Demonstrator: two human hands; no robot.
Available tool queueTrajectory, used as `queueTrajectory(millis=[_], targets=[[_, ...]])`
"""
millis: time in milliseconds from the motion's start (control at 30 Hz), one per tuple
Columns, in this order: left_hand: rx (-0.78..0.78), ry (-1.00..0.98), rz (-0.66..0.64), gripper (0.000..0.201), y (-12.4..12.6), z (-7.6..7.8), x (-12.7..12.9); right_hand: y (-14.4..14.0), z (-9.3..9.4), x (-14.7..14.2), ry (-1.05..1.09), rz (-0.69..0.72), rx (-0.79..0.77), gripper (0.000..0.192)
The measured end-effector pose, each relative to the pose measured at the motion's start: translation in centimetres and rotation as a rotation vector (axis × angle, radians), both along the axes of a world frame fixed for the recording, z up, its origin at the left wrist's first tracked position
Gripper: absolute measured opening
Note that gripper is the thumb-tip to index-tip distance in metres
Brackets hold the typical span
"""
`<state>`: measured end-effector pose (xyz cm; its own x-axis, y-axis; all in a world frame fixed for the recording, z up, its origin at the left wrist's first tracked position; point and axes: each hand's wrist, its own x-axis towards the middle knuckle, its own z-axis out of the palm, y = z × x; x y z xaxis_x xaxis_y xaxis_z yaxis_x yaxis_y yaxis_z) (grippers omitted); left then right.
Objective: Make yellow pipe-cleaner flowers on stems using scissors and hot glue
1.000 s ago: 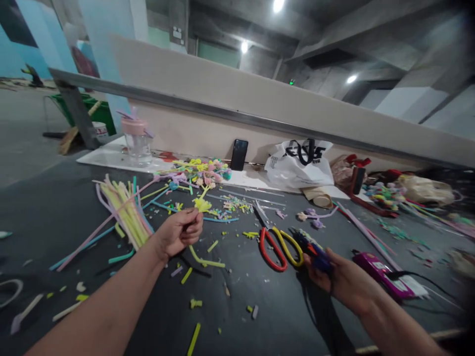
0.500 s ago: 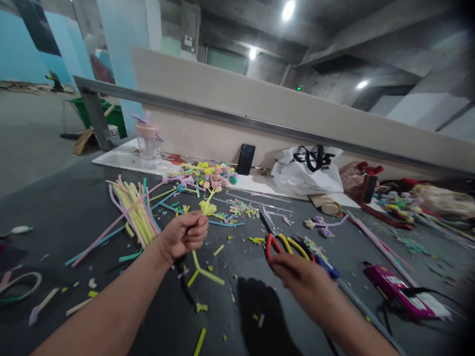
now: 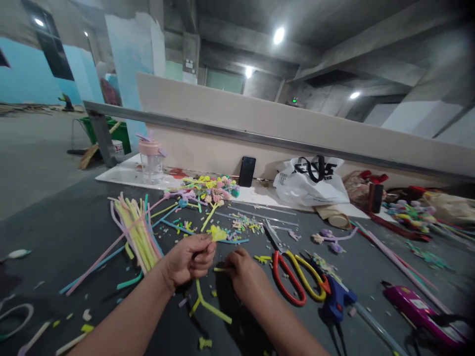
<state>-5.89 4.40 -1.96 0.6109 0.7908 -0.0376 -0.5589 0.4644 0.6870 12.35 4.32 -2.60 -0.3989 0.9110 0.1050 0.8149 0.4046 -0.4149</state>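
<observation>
While the left hand point(image 3: 191, 258) is closed in a pinch on a yellow-green stem point(image 3: 208, 304), the yellow tuft point(image 3: 218, 233) at the stem's top stands just above its fingertips. Below the fist the stem hangs down and forks into two short branches over the dark table point(image 3: 55, 217).

Right hand point(image 3: 243, 273) sits just beside the left, knuckles up, fingers curled. A short yellow piece point(image 3: 218, 269) shows at its fingertips, between the two hands; whether the fingers grip it or only touch it, cannot tell.

Surroundings:
- Bundle of pipe cleaners point(image 3: 137, 232), pale yellow, pink and blue, lies left of the left hand.
- Scissors point(image 3: 297, 277) with one red and one yellow loop lie right of the right hand, near it.
- Blue glue gun point(image 3: 338, 299) touches the scissors' far end.
- Pink device point(image 3: 415, 309) lies further right, near the table edge.
- Finished flowers point(image 3: 211, 184) piled at the back, by a black phone point(image 3: 247, 171) leaning upright on the wall.
- White bag point(image 3: 311, 180) right of the phone.
- Clear cup point(image 3: 151, 159) with pink lid at back left.
- Cut scraps scattered across the table.
</observation>
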Motion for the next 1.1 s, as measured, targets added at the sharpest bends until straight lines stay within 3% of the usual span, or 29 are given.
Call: queueTrajectory(millis=[133, 333, 533, 800, 1100], targets=[[-0.003, 0.073, -0.005, 0.022, -0.1, 0.0, 0.2, 0.5, 0.6, 1.0, 0.169, -0.017, 0.021, 0.019], [0.003, 0.199, -0.004, 0.022, -0.2, -0.3, 0.6, 0.5, 1.8, 1.9, 0.455, -0.025, 0.212, 0.011], [0.014, 0.311, -0.004, 0.023, -0.3, -0.3, 1.1, -0.2, 2.5, 1.7, 0.301, 0.181, 0.463, 0.021], [0.04, 0.403, 0.013, 0.028, -0.5, -0.1, 1.4, 0.2, 1.2, 1.9, 0.152, 0.207, 0.487, 0.024], [0.057, 0.46, -0.012, 0.029, -0.6, 0.2, 1.5, -0.1, 1.8, 1.8, 0.093, 0.189, 0.457, 0.026]])
